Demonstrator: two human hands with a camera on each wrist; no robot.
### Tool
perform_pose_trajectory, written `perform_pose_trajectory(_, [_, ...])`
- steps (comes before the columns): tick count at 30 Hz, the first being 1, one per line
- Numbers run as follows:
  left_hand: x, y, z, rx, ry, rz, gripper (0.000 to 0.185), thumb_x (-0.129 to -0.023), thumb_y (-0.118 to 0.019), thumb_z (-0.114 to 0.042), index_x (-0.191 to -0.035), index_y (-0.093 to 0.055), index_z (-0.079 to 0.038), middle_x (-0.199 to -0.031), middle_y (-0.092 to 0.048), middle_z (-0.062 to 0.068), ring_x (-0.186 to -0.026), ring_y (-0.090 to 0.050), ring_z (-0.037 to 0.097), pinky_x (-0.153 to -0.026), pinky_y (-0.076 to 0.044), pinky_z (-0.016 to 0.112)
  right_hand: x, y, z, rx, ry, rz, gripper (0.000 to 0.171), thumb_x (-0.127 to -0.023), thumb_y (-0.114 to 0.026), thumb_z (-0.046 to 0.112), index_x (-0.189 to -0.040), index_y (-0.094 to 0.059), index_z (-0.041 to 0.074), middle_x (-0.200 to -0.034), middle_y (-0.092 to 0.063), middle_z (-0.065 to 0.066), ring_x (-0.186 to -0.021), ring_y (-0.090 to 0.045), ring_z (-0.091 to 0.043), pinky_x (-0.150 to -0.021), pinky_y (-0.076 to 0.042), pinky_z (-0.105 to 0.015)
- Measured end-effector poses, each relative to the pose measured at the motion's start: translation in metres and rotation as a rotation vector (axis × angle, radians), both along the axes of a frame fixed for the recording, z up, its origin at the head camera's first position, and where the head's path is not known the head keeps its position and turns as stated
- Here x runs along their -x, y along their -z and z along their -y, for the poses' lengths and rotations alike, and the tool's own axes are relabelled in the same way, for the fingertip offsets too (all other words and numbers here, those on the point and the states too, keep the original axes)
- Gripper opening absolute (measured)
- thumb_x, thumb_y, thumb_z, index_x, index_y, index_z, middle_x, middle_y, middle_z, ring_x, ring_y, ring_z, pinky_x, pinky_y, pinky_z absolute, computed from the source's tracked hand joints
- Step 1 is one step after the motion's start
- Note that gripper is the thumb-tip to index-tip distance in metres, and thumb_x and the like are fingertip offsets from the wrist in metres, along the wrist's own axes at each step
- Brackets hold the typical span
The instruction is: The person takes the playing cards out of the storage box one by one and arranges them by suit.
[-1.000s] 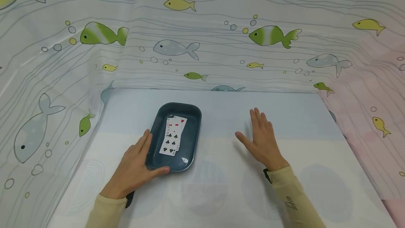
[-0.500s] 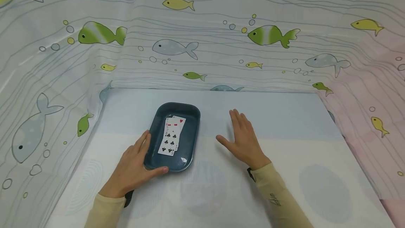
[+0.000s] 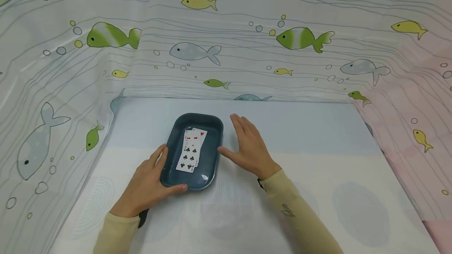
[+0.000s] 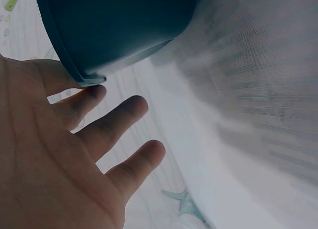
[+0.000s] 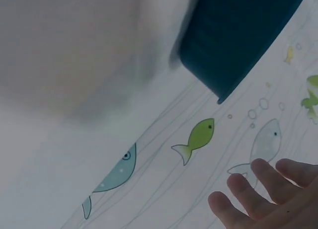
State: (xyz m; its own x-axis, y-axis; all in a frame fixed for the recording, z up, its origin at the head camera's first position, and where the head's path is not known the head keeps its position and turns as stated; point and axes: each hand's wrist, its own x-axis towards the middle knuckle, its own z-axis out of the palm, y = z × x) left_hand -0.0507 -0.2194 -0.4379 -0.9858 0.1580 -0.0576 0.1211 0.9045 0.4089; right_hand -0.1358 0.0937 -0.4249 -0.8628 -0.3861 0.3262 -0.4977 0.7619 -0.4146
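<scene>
On the pale, smooth tabletop (image 3: 318,175), ringed by a glossy curtain (image 3: 226,50) printed with green, yellow and grey fish, the scene runs from the left hand across to the right. At the left, the left hand (image 3: 148,185), in a cream sleeve (image 3: 116,234), lies against the near left corner of a dark teal tray (image 3: 210,167). Its thumb runs along the near rim and its fingers run up the left wall, straight rather than curled, so it touches the tray without wrapping it. The left wrist view shows the same: relaxed fingers spread beneath the tray's rim (image 4: 74,75).

The tray is a rounded rectangle with a raised lip and a smooth, slightly shiny surface like plastic. It sits left of the table's centre. Its long axis runs from the near edge toward the far curtain, leaning a little to the right at the far end.

Inside lie playing cards (image 3: 191,150), fanned in a short stack along the same axis. A clubs card is on top at the near end, and red pips show at the far end.

Just right of the tray, the right hand (image 3: 248,148) is flat and open with its fingers together pointing away. Its thumb reaches toward the tray's right wall; whether it touches is unclear. It holds nothing.
</scene>
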Motion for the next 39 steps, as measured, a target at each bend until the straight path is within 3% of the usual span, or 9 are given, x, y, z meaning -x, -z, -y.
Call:
perform_pose_trajectory(11, [0.005,-0.002,-0.002,0.001,0.019,-0.021,0.133,-0.069,-0.074,-0.080,-0.160,-0.021,0.001,-0.165,-0.019,0.016,-0.135,-0.040,0.049,-0.106,-0.035,0.069,0.006,-0.004,0.037,0.064,-0.087,0.070,0.109,-0.081,-0.080,0.056,-0.161,-0.024,0.008,-0.160,-0.034,-0.009,-0.145,-0.033,-0.023,-0.117,-0.032,-0.038])
perform_pose_trajectory(26, [0.002,-0.002,0.000,0.020,0.027,-0.004,0.131,-0.071,-0.074,-0.078,-0.161,-0.020,0.000,-0.166,-0.018,0.017,-0.136,-0.039,0.051,-0.106,-0.035,0.070,0.011,0.001,0.084,-0.054,-0.176,0.130,0.120,-0.078,-0.080,0.061,-0.162,-0.016,0.004,-0.159,-0.036,-0.010,-0.142,-0.038,-0.024,-0.117,-0.033,-0.034])
perform_pose_trajectory(39, [0.002,-0.004,-0.001,0.025,0.035,0.004,0.129,-0.073,-0.071,-0.079,-0.161,-0.018,0.000,-0.167,-0.015,0.015,-0.137,-0.038,0.052,-0.107,-0.033,0.070,0.018,0.016,0.101,-0.242,-0.268,0.126,0.117,-0.075,-0.080,0.066,-0.159,-0.028,0.006,-0.155,-0.042,-0.010,-0.140,-0.041,-0.025,-0.117,-0.034,-0.040])
